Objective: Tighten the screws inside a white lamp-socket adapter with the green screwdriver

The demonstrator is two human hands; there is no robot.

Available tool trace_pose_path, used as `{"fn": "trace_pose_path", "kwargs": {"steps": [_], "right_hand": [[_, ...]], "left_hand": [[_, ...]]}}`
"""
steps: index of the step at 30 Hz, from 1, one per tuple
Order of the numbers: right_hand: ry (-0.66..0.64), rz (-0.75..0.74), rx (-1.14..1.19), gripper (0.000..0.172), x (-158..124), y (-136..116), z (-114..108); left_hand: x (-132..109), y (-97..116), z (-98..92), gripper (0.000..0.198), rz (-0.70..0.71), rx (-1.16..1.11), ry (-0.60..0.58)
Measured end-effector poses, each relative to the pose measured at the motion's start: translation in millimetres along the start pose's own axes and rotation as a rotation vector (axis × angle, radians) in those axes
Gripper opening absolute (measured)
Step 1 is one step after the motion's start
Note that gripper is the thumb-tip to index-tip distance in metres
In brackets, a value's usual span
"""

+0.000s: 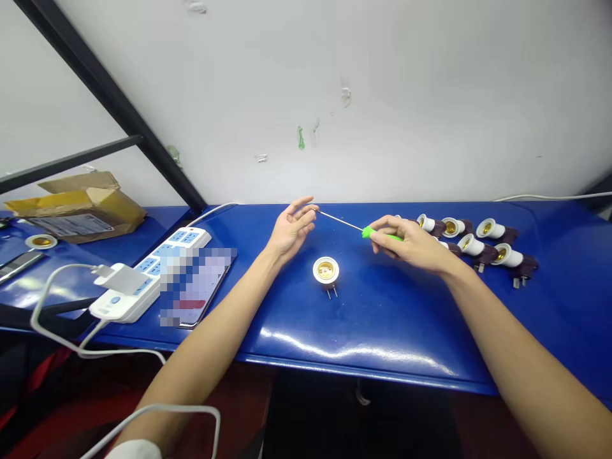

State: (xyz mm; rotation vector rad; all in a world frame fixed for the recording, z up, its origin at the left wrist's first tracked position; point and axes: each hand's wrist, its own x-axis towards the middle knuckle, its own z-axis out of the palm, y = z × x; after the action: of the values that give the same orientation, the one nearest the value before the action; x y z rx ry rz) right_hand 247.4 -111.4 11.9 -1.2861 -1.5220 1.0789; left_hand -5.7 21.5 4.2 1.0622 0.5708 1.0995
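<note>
My right hand [399,239] is closed around the green handle of a screwdriver [340,221], its thin metal shaft pointing left. At the shaft's tip, the thumb and fingertips of my left hand [294,229] come together in a loose pinch. Whether a small part sits between them is too fine to make out. Below and between my hands, a white lamp socket [326,273] with a brown base lies on the blue table [382,319]. Its brass-coloured opening faces up and two plug pins point toward me. Neither hand touches it.
Several similar lamp sockets [507,255] lie at the right, partly behind my right hand. On the left are a white power strip [127,299] with a charger [122,278], a phone [205,287] and a torn cardboard box [90,207]. A white cable [119,351] hangs past the front edge.
</note>
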Motion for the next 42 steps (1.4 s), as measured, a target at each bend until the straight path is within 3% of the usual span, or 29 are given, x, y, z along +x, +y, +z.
{"fn": "trace_pose_path", "kwargs": {"steps": [23, 42], "right_hand": [[-0.007, 0.026, 0.022, 0.058, 0.9, -0.5, 2.6], [-0.008, 0.001, 0.01, 0.058, 0.6, 1.7, 0.1]], "left_hand": [[2.7, -3.1, -1.0, 0.051, 0.048, 0.08, 0.053], [2.8, -3.3, 2.4, 0.057, 0.074, 0.081, 0.036]]}}
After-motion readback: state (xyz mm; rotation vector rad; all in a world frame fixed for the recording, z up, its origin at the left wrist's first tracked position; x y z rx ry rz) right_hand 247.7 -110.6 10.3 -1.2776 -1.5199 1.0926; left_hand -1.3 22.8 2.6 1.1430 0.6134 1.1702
